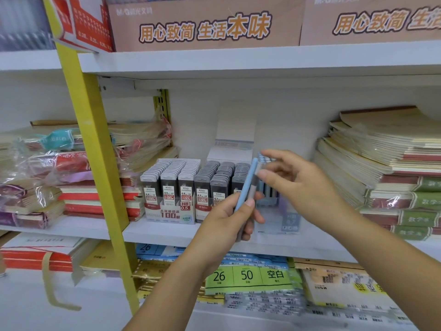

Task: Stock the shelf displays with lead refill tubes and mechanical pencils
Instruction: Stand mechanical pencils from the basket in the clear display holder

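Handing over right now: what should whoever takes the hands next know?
Left hand grips a pencil. Right hand pinches its top end. Two lead displays on the shelf look filled. The pencil display beside them already holds some pencils. Left: seat this pencil there. Any further stock is out of view.

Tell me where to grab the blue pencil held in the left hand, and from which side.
Pinch the bare upper half of the blue pencil, above the left hand that grips its lower end. Come from the right and slightly above: the shaft leans up and rightward, and the lead refill boxes crowd its left side.
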Available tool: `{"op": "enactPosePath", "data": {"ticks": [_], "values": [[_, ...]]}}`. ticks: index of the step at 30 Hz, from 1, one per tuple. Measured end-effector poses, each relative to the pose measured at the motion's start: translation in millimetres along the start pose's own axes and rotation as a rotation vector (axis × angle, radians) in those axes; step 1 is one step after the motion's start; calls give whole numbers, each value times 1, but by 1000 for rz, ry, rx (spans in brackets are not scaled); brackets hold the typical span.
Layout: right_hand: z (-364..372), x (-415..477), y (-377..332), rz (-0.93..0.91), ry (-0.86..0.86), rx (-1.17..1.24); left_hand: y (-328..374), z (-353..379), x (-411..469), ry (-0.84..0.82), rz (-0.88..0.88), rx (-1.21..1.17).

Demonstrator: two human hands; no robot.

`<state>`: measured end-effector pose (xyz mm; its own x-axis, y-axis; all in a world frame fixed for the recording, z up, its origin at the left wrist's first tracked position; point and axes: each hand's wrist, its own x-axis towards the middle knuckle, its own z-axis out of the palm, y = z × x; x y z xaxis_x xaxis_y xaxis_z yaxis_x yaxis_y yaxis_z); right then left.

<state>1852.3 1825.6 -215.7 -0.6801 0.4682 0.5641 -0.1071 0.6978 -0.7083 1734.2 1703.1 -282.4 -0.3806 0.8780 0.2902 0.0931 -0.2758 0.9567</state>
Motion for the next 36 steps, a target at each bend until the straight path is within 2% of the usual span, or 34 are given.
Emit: {"op": "enactPosePath", "data": {"ticks": [2, 8, 12, 16, 18, 21, 28, 32, 36], "values": [[3, -3, -2, 43, -34, 166, -1, 2, -1, -13, 3, 17], [-22, -3, -4, 27, 194, 315, -9, -6, -12, 45, -72, 31], [-45, 5, -7, -166, 302, 73, -13, -11, -12, 144, -93, 133], [-44, 15, -2, -227, 181, -375, -14, -10, -9, 167, -98, 79], [-37, 16, 4, -221, 94, -510, -14, -9, -7, 171, -91, 42], [-31, 15, 13, -171, 27, -540, -17, -9, -6, 177, -82, 44], [-26, 13, 21, -141, 46, -522, -21, -12, -6, 183, -70, 105], [-21, 16, 28, -209, 159, -724, -22, -13, -7, 170, -60, 99], [-17, 15, 31, -138, 169, -842, -20, -13, -9, 165, -52, 93]]}}
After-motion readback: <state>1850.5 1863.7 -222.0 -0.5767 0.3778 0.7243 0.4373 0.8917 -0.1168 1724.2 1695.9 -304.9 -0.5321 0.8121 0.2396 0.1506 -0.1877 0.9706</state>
